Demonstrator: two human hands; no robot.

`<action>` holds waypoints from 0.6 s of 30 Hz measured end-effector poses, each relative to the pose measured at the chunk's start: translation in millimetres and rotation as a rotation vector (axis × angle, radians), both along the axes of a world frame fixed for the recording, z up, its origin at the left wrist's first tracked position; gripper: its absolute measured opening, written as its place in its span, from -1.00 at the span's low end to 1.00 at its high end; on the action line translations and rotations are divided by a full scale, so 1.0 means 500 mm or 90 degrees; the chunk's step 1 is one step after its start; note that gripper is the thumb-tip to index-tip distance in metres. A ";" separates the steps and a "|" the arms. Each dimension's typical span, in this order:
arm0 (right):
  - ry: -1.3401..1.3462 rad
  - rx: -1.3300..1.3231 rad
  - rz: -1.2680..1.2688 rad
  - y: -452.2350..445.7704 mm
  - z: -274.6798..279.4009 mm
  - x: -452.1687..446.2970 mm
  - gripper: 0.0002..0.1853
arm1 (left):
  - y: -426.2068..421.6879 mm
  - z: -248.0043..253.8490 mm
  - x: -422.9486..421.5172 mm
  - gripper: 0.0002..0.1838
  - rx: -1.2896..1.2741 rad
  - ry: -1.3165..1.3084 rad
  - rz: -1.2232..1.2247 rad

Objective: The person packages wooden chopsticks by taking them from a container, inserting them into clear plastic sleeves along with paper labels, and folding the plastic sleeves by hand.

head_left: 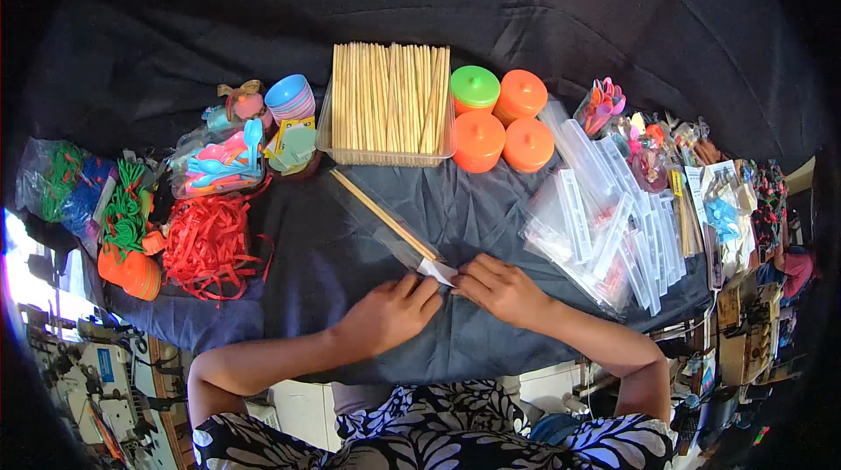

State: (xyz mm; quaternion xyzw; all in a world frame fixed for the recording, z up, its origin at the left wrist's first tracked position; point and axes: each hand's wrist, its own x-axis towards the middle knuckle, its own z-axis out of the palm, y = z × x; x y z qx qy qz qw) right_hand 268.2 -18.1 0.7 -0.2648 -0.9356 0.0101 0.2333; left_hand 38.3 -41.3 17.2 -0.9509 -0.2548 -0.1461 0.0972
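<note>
A pair of wooden chopsticks (385,216) lies inside a long clear plastic sleeve (361,209), slanting from upper left to lower right over the dark cloth. At the sleeve's near end is a white piece (435,271), perhaps paper, folded or creased. My left hand (392,314) is closed at the left side of this end, fingertips pinching its edge. On the other side my right hand (504,291) pinches the right corner of the white piece. My fingertips partly hide the sleeve's end.
Behind the sleeve stands a clear tub (324,133) packed with wooden sticks. Orange lidded pots (479,141), one with a green lid (474,84), stand beside it. Plastic packets (604,225) pile up at right. Red ribbon (210,242), spoons (223,159) and green cord (130,207) lie left.
</note>
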 end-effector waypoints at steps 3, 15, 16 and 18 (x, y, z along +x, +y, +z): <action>0.019 -0.002 0.032 0.005 -0.006 0.006 -0.83 | -0.041 0.007 0.000 -0.79 -0.014 0.084 0.078; 0.016 -0.016 0.047 0.006 -0.005 -0.002 -0.70 | -0.068 0.009 0.001 -0.58 0.036 0.180 0.098; 0.018 -0.016 0.048 0.006 -0.004 0.002 -0.70 | -0.069 0.009 0.001 -0.58 0.035 0.182 0.100; 0.005 -0.058 0.068 0.009 -0.002 0.015 -0.63 | -0.067 0.005 0.003 -0.57 0.049 0.162 0.085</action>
